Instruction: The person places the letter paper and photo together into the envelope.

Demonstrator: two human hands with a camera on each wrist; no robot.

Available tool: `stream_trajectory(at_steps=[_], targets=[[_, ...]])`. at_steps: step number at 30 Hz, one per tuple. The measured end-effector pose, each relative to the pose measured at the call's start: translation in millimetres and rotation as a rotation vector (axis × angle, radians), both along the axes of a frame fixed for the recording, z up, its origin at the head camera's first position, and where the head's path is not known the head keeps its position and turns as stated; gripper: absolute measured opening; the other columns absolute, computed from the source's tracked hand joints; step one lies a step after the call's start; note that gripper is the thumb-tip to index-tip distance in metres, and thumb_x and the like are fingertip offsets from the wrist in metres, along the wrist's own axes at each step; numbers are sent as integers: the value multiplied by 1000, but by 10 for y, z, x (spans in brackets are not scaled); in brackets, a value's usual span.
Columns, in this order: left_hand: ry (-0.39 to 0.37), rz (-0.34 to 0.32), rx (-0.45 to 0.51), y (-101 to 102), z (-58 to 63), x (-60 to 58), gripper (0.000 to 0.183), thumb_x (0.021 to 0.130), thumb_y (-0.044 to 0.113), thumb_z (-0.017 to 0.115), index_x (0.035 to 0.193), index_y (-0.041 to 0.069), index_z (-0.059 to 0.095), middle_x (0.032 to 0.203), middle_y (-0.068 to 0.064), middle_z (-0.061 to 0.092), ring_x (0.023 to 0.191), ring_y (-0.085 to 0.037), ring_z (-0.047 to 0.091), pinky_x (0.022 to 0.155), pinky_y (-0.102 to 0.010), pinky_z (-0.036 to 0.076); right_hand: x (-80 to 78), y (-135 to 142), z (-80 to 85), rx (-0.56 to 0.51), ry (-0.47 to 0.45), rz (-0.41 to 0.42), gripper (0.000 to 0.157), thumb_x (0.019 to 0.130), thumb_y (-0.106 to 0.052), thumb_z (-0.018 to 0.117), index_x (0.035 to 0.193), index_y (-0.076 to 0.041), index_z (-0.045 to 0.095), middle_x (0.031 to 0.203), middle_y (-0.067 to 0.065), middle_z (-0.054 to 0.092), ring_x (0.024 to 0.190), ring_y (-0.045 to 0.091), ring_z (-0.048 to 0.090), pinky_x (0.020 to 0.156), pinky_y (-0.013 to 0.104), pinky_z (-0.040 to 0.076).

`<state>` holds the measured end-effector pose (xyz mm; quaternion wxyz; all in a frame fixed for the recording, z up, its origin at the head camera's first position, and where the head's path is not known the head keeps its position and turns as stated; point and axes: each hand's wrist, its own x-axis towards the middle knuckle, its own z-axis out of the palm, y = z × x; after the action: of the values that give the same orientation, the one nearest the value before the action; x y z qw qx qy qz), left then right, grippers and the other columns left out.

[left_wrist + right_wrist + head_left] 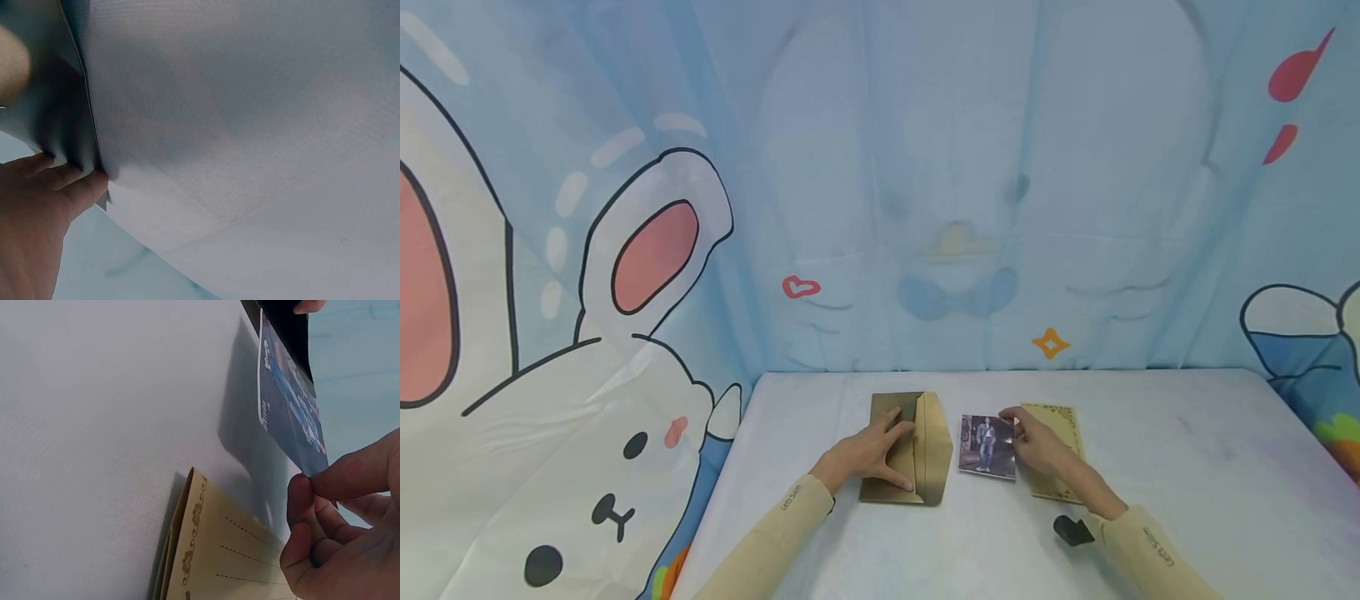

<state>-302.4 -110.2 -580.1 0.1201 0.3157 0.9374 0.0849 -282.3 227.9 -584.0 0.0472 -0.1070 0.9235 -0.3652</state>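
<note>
Sleeves (pixel 767 542) of beige are seen nearest. On the white worktop (pixel 970 550), a gold envelope (pixel 934 450) is touched by the left hand (pixel 874 450), fingers spread; right of it, a photo card (pixel 985 446) is pinched by the right hand (pixel 1041 442) above the worktop, near patterned notepaper (pixel 1061 422). A printed curtain (pixel 955 167) is hung beyond.

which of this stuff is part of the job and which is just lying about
Apparently in the job:
photo, pinched by the right hand
gold envelope, under the left hand
probably folded yellow paper

Just surroundings:
white table
cartoon backdrop
</note>
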Motion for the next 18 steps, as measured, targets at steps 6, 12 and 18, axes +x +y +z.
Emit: stream_trajectory(at_steps=[6,12,18], targets=[[-3,4,-9,7,12,3,104,73,76,72,155,33,25,168,-14,14,152,-33,30,113,-47,43,-28,-17,25,8,-38,-4,47,90,5,50,137,0,49,103,15,59,88,23,55,72,35,47],[1,0,-6,9,7,-2,104,73,75,72,155,31,26,168,-15,15,152,-33,29,114,-47,42,-36,-41,51,8,-66,0,48,90,4,51,138,0,49,106,16,59,90,24,56,73,35,49],[3,-5,-7,4,-29,-13,104,73,75,72,155,31,26,168,-15,15,152,-34,28,114,-48,42,-46,-96,77,8,-104,-18,48,91,2,54,138,0,48,107,17,59,91,25,57,72,34,50]])
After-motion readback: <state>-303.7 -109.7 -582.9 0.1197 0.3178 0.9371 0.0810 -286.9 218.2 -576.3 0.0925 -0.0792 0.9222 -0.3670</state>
